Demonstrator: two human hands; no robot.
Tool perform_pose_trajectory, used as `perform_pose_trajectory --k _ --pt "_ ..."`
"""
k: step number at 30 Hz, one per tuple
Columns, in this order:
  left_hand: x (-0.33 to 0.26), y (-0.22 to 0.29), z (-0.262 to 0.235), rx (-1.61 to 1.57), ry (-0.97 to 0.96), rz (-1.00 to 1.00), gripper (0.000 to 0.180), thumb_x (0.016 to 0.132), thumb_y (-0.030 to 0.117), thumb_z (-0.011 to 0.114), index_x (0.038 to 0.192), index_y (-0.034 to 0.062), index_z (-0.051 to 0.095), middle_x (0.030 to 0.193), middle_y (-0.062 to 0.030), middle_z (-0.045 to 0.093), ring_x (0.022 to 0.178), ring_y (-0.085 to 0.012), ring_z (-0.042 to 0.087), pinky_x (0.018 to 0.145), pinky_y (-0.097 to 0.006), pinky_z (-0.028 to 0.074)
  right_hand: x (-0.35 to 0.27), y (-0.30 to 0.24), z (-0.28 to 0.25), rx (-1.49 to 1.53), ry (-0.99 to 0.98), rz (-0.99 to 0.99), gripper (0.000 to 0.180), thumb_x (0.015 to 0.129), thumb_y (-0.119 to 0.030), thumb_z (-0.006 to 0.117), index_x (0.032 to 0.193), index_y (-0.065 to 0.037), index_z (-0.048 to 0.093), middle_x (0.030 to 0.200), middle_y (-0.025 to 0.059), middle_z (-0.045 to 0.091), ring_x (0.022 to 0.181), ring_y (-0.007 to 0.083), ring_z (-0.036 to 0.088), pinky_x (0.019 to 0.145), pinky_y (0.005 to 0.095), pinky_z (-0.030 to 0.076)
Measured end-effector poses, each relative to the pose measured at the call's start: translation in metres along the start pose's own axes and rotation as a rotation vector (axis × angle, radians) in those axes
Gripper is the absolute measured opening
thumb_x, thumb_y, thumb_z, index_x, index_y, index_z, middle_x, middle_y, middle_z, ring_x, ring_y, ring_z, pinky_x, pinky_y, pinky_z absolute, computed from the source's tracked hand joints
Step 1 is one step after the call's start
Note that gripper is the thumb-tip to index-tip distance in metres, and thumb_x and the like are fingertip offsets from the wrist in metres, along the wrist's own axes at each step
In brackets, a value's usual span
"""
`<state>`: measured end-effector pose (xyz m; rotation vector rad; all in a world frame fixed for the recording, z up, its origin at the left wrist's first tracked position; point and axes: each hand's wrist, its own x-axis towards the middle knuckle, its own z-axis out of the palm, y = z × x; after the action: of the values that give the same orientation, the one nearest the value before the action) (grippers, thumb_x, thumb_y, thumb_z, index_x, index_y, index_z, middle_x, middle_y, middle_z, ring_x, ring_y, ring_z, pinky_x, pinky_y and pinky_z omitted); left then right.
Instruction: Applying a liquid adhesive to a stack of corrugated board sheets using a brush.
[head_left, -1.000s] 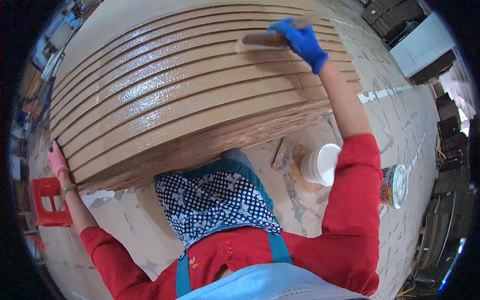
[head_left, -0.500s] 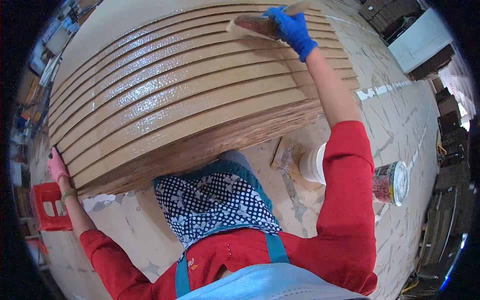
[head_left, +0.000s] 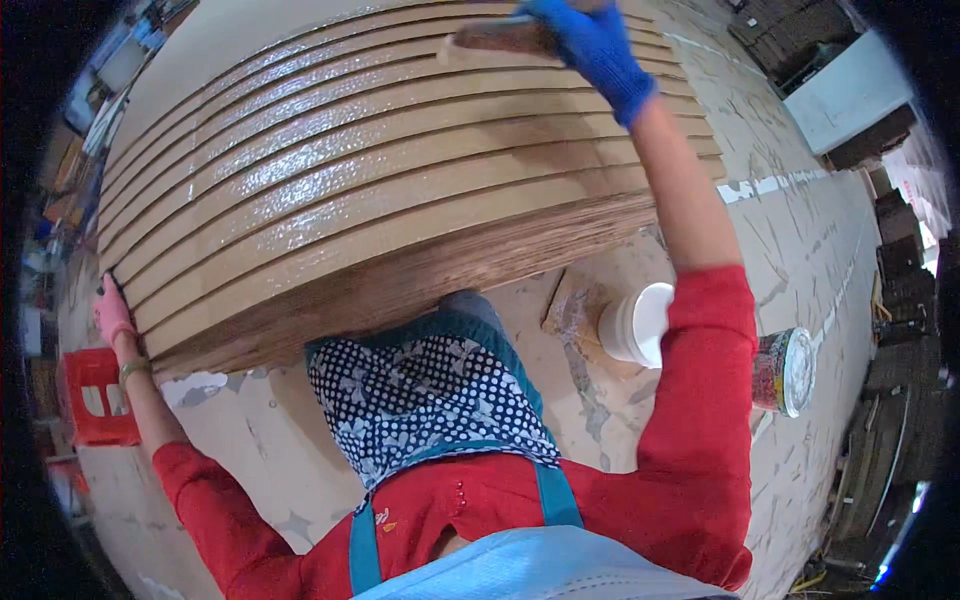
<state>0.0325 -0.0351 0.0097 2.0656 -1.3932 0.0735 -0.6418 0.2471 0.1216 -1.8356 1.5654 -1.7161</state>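
Clearly, the right hand [head_left: 590, 48] grips a brush [head_left: 500, 38] over the layered sheets [head_left: 330, 190]; the left hand [head_left: 113, 308] touches their left edge, its grip unclear.

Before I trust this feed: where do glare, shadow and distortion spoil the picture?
Head view: white glare across the layered sheets, left of centre; head view: soft shadow on them below the right hand and brush; head view: sheet edges bow, picture corners go black.
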Motion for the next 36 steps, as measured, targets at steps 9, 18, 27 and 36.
perform_pose_trajectory --k 9,18,27,36 --pt "-0.012 0.012 -0.01 -0.022 0.018 0.071 0.068 0.074 0.055 0.039 0.102 -0.0047 0.053 0.105 -0.0235 0.051 0.101 -0.0355 0.046 0.087 -0.039 0.034 -0.062 0.016 -0.011 0.134 -0.274 0.351 0.015 0.078 -0.014 0.049 0.072 -0.002 0.056 0.068 0.0042 0.056 0.066 0.0127 0.054 0.064 0.0268 0.044" --pt "-0.028 0.021 -0.021 -0.002 0.017 0.058 0.068 0.074 0.055 0.038 0.102 -0.0048 0.053 0.104 -0.0238 0.051 0.101 -0.0348 0.046 0.087 -0.039 0.034 0.022 0.005 0.018 -0.109 -0.22 -0.012 0.014 0.077 -0.012 0.05 0.073 -0.001 0.057 0.067 0.0016 0.055 0.064 0.0114 0.053 0.061 0.0248 0.043" --pt "-0.015 0.013 -0.011 0.059 0.018 0.04 0.072 0.074 0.056 0.037 0.11 -0.0045 0.047 0.113 -0.0211 0.047 0.108 -0.0325 0.042 0.09 -0.037 0.032 -0.044 0.005 -0.016 -0.048 -0.497 0.312 0.014 0.077 -0.013 0.049 0.073 -0.002 0.056 0.072 0.0033 0.056 0.067 0.0121 0.053 0.063 0.0251 0.042" --pt "-0.02 0.017 -0.016 0.029 0.008 0.016 0.073 0.074 0.057 0.035 0.112 -0.0042 0.046 0.116 -0.021 0.044 0.11 -0.0321 0.041 0.093 -0.036 0.029 0.083 -0.02 0.162 -0.143 -0.443 -0.086 0.01 0.075 -0.011 0.055 0.079 -0.002 0.057 0.07 0.0035 0.055 0.062 0.0113 0.049 0.056 0.0268 0.041"
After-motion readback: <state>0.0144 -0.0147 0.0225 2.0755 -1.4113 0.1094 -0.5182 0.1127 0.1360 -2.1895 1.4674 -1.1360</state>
